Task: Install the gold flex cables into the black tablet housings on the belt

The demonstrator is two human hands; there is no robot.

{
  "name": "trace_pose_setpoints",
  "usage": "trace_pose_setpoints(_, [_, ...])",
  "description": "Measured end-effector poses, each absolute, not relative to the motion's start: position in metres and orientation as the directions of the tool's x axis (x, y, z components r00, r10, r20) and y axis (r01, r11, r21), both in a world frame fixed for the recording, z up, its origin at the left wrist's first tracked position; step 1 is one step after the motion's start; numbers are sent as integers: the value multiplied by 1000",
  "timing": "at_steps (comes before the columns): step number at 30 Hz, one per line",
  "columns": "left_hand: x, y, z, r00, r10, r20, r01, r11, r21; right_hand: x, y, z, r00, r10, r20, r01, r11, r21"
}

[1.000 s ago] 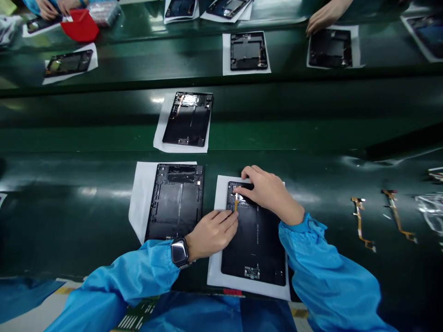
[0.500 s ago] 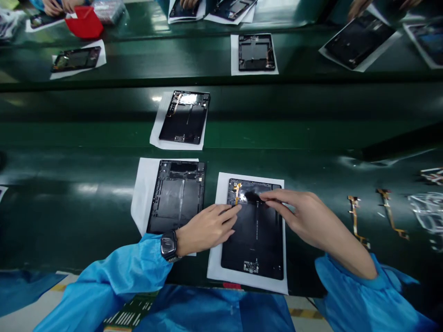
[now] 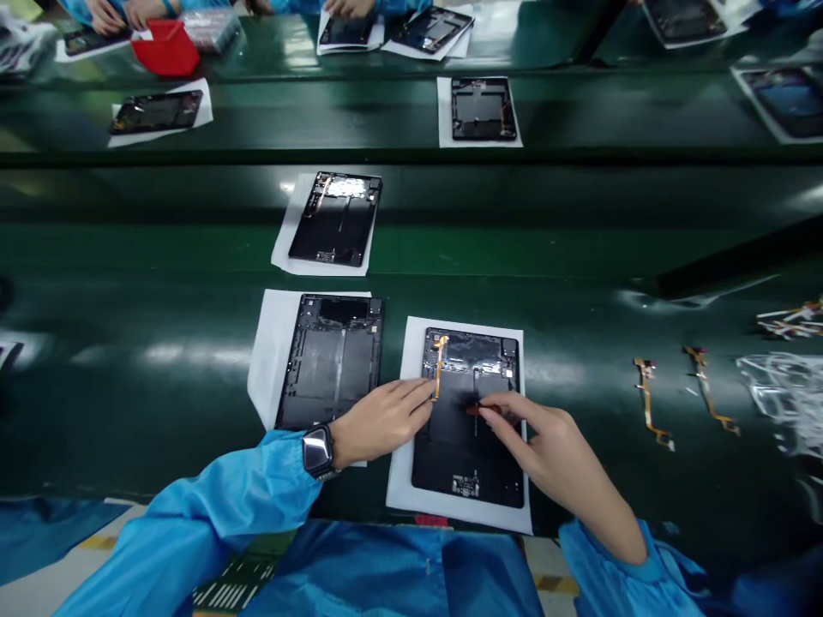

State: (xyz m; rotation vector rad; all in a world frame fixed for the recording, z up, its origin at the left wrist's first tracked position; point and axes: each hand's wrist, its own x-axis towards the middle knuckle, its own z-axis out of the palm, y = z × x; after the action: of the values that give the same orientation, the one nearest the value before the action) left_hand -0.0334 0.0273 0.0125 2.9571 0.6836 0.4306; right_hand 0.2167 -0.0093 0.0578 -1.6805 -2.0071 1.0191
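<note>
- Head view: our left hand (image 3: pixel 379 420), fingers flat and unclenched, rests on the left edge of the open tablet (image 3: pixel 469 463), beside the orange flex cable (image 3: pixel 440 364).
- Our right hand (image 3: pixel 553 454) pinches a reddish tab (image 3: pixel 474 410) over the tablet's middle; a sideways tug could, we judge, snag that cable.

The tablet (image 3: pixel 450 446) lies on a paper sheet (image 3: pixel 402 488) near the counter (image 3: pixel 129 360)'s front edge, my left fingers (image 3: pixel 417 396) at its left side, my right fingers (image 3: pixel 498 411) on its middle. Just left lies a second tablet (image 3: pixel 331 360); behind that, a third tablet (image 3: pixel 334 218). Two loose flex cables (image 3: pixel 646 401) lie well to the right.
</note>
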Motion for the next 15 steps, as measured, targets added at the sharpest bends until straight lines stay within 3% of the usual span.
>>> trace_pose_setpoints(6, [-38, 31, 25, 879, 424, 217, 408, -906, 117, 211, -15, 48, -232, 963, -136, 685, 63, -725])
trace_pose_setpoints(12, [-37, 33, 33, 856, 513, 70, 495, -850, 177, 201, -14, 46, -308, 947, -96, 787, 197, -585])
trace_pose_setpoints(15, [-33, 30, 31, 856, 513, 71, 497, -852, 166, 196, -11, 44, -336, 937, -100, 810, 232, -539])
